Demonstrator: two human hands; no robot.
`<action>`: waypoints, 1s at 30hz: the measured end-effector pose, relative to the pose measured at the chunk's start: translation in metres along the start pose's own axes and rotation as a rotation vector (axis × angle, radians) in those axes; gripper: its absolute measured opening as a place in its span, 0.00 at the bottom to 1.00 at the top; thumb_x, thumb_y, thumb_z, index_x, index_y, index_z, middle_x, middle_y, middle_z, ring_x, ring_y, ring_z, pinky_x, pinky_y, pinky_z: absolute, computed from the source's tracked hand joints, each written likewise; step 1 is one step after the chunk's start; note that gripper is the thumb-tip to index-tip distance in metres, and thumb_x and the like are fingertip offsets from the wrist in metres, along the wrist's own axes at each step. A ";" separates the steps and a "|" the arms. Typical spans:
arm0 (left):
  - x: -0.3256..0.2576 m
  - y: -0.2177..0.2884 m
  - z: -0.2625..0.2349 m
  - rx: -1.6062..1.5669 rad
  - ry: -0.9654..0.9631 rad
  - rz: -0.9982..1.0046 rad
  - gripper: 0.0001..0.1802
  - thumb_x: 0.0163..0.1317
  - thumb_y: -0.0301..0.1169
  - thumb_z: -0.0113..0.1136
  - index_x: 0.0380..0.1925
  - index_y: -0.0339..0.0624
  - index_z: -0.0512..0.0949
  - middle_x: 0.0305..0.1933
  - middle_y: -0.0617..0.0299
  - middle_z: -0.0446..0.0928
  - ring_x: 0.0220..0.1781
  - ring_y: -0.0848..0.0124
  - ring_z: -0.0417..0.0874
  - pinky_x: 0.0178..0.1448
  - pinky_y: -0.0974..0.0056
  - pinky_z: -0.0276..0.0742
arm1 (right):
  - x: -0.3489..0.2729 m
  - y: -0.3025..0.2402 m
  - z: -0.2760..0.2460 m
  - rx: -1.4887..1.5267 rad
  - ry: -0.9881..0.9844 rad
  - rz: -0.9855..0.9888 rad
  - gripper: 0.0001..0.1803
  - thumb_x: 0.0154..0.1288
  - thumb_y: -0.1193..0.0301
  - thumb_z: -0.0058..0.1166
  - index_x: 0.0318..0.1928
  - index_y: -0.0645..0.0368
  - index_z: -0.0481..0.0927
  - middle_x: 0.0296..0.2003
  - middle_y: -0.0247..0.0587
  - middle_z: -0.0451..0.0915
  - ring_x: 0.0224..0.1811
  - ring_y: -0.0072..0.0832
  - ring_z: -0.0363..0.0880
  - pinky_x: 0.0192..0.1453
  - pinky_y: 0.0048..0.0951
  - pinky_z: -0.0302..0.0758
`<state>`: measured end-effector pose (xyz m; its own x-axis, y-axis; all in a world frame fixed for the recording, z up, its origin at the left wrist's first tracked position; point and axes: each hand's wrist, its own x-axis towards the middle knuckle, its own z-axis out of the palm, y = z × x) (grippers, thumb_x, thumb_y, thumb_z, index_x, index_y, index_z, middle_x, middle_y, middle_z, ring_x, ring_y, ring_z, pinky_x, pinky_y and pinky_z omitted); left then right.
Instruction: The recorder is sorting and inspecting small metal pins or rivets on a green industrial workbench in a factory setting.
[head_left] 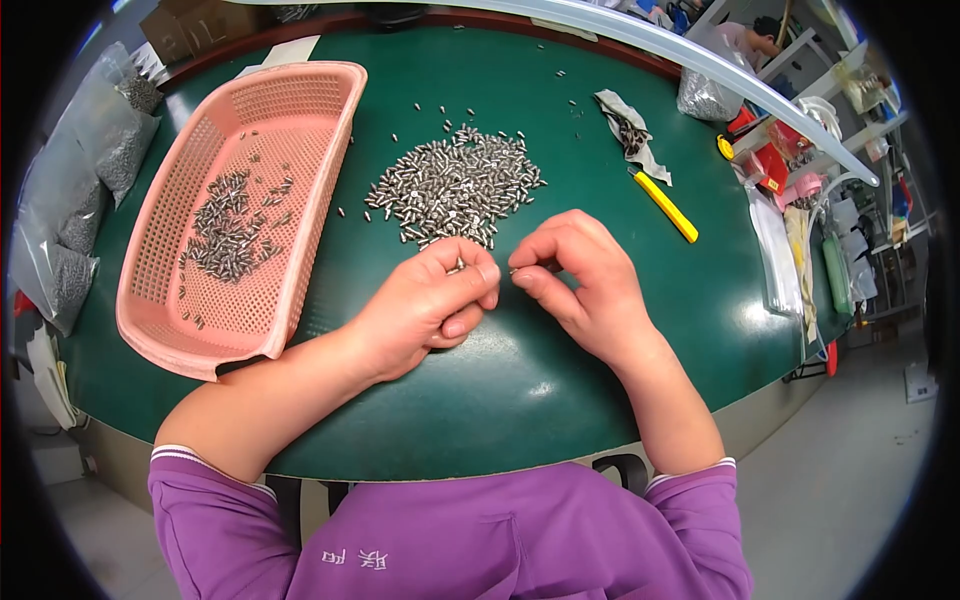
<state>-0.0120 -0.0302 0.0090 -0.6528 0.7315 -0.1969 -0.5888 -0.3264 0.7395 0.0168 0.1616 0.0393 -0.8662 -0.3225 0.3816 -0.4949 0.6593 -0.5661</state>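
A heap of small silvery metal pins [460, 185] lies on the green table just beyond my hands. My left hand [425, 300] is closed, its thumb pressed over the curled fingers, and a shiny metal pin [457, 266] shows between them. Close by on the right, my right hand [590, 280] pinches a tiny piece between thumb and forefinger. Only a dark tip of that piece shows, level with my left thumb, and it looks like another pin. The two hands are slightly apart. More pins lie in a pink perforated plastic basket [345, 130] at the left.
Beyond my right hand lie a yellow utility knife [665, 205] and a crumpled grey cloth [637, 140]. Clear bags of metal parts [75, 220] line the left edge. A pale curved bar [700, 60] crosses the far right. Another person [750, 42] is in the background.
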 end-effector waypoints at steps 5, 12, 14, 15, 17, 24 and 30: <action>-0.001 -0.001 0.003 0.115 -0.029 -0.024 0.08 0.65 0.33 0.53 0.39 0.44 0.68 0.29 0.66 0.70 0.17 0.85 0.60 0.17 0.78 0.47 | -0.001 0.000 0.002 0.019 0.058 -0.140 0.07 0.51 0.73 0.60 0.33 0.54 0.78 0.32 0.35 0.75 0.37 0.32 0.75 0.41 0.32 0.72; 0.001 0.000 0.000 0.046 -0.037 -0.018 0.06 0.66 0.33 0.49 0.37 0.44 0.70 0.29 0.66 0.71 0.17 0.85 0.61 0.15 0.78 0.47 | -0.001 -0.002 0.005 0.139 0.040 0.162 0.07 0.52 0.74 0.59 0.34 0.55 0.79 0.30 0.36 0.75 0.36 0.33 0.75 0.40 0.31 0.72; 0.001 0.000 0.000 0.023 -0.025 -0.007 0.06 0.66 0.33 0.47 0.36 0.44 0.71 0.29 0.65 0.71 0.16 0.84 0.61 0.14 0.78 0.46 | -0.004 0.007 0.011 0.038 -0.040 0.068 0.07 0.52 0.73 0.59 0.34 0.54 0.78 0.31 0.35 0.74 0.37 0.34 0.74 0.41 0.32 0.72; 0.001 0.000 0.000 0.024 -0.027 -0.008 0.06 0.66 0.33 0.47 0.36 0.44 0.71 0.29 0.65 0.71 0.16 0.84 0.61 0.14 0.78 0.46 | -0.005 0.006 0.011 0.036 -0.038 0.069 0.07 0.52 0.73 0.59 0.34 0.54 0.78 0.31 0.35 0.74 0.37 0.34 0.74 0.41 0.32 0.72; 0.000 0.002 0.000 0.017 -0.048 -0.013 0.08 0.66 0.34 0.46 0.35 0.43 0.71 0.28 0.64 0.70 0.16 0.83 0.61 0.14 0.78 0.47 | -0.006 0.003 0.012 0.041 -0.089 0.070 0.07 0.52 0.72 0.60 0.33 0.54 0.78 0.31 0.34 0.73 0.37 0.34 0.73 0.41 0.33 0.71; -0.002 0.004 0.003 0.020 -0.006 -0.005 0.09 0.66 0.34 0.43 0.34 0.42 0.72 0.28 0.62 0.70 0.16 0.82 0.61 0.14 0.78 0.47 | -0.008 0.005 0.015 0.017 -0.154 0.035 0.07 0.50 0.71 0.61 0.32 0.54 0.78 0.31 0.34 0.72 0.37 0.33 0.73 0.40 0.34 0.71; -0.001 0.002 -0.001 -0.017 -0.046 0.043 0.10 0.67 0.34 0.40 0.37 0.41 0.69 0.30 0.60 0.69 0.16 0.81 0.59 0.15 0.78 0.49 | -0.008 0.000 0.016 -0.035 -0.138 0.089 0.07 0.51 0.71 0.60 0.32 0.54 0.77 0.30 0.35 0.73 0.38 0.35 0.73 0.41 0.35 0.71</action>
<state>-0.0132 -0.0317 0.0102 -0.6552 0.7433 -0.1349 -0.5691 -0.3682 0.7353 0.0226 0.1535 0.0249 -0.9090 -0.3502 0.2261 -0.4151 0.7119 -0.5665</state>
